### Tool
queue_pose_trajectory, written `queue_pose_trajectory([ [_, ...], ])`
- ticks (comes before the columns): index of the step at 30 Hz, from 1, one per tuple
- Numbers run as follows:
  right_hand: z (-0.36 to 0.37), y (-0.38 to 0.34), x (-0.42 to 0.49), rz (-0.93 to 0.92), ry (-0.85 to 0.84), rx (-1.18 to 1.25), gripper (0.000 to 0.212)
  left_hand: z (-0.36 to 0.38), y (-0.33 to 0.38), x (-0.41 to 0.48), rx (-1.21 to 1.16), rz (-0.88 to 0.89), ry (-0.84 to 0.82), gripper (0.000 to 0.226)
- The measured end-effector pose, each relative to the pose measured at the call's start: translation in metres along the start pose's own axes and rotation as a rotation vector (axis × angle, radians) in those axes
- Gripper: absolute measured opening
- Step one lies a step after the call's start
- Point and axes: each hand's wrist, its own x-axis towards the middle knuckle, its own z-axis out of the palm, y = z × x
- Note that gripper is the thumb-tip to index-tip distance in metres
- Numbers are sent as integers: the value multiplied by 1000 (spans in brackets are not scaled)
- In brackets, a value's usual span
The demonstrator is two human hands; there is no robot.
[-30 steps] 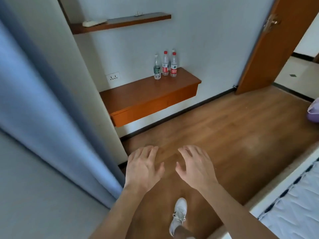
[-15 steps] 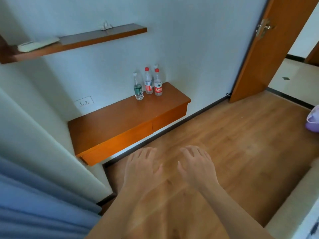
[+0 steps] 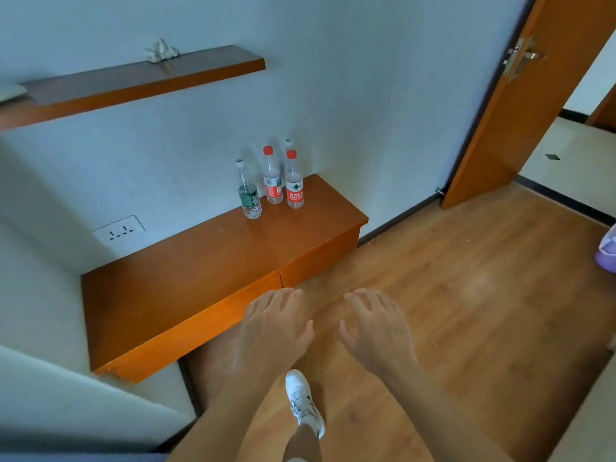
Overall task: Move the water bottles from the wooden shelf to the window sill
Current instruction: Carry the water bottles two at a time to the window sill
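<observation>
Both hands are empty and sit low in the middle of the frame. The left hand point(image 3: 273, 331) and right hand point(image 3: 376, 331) hover side by side, palms down, fingers loosely spread. Further up, dead centre, the clear plastic water bottles point(image 3: 272, 181) stand upright in a tight bunch at the back of the low orange-brown wooden shelf point(image 3: 200, 271). There's a green-labelled bottle point(image 3: 249, 195), two with red caps, and a fourth cap peeking out behind. They're probably hefty if full, and the thin walls look squishy and slick. I'd wrap around the labelled middle. Window sill isn't in view.
</observation>
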Motion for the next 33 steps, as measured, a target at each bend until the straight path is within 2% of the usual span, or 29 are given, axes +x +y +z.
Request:
queue_pose_trajectory([
  [3,14,2,51,7,-21,-12,46,15,-19,51,38,17,1,50],
  [14,60,-1,280,-34,-43,-27,51,42,-101,253,11,-124,22,56],
  [22,102,4,367,-51,-93,38,47,70,-142,321,-33,-217,-20,55],
  [29,135,35,435,-7,-180,138,52,103,-187,352,-244,-556,-50,56],
  [33,153,54,481,57,-290,324,64,114,-200,378,-456,-760,15,56],
])
